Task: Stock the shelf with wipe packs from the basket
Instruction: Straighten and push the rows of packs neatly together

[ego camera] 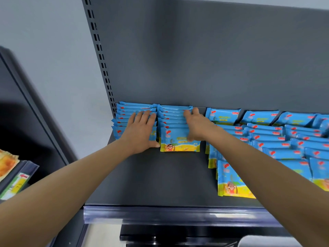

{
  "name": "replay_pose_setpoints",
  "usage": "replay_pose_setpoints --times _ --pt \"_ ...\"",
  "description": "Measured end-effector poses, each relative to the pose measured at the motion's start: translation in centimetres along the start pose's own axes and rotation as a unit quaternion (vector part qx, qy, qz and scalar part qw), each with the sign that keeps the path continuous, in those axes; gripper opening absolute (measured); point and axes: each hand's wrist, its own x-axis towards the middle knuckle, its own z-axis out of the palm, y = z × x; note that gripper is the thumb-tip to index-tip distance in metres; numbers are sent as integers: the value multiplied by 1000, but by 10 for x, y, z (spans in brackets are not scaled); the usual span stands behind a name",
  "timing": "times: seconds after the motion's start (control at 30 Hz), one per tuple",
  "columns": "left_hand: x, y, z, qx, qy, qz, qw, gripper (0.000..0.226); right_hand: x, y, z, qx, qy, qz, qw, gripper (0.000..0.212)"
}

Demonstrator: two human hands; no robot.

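Matte dark grey sheet metal is forming the shelf (151,179), a flat smooth deck that is meeting a plain back panel (195,59) of the same finish. A slotted upright (99,56) is running along the panel's left edge in front of a pale grey wall (53,50). A clear glossy plastic price strip (160,213) is capping the shelf's front edge.

Wipe packs are standing on the shelf in rows running front to back. Each pack is a flat rectangular pouch of shiny film, blue above and yellow below, with crimped side seams. The first row (135,106) is sitting at the far left against the back panel. The second row (174,114) is touching it on the right, and its front pack (178,143) is facing outward and showing a cartoon figure. More rows (267,136) are filling the right side and are reaching closer to the front edge.

The left hand (140,131) is lying flat on the top of the first row, fingers straight and together, with the thumb tip touching the shelf beside the front pack. The right hand (197,125) is resting over the second row, fingers reaching toward the back and thumb lying down the front pack's face. Motion blur is hiding whether it is squeezing the row or only pressing on it.

At far left, a neighbouring shelf (17,182) is carrying orange packets (7,161).
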Motion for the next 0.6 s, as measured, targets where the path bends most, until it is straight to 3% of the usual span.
replay_pose_setpoints --times 0.2,0.4,0.6 --pt "10 20 3 22 36 48 998 98 -1 3 -8 12 -19 67 997 86" --pt "12 21 8 37 61 48 996 89 -2 10 -3 26 24 33 999 86" --pt "15 32 6 57 58 25 996 103 -9 20 5 6 70 -10 998 72"
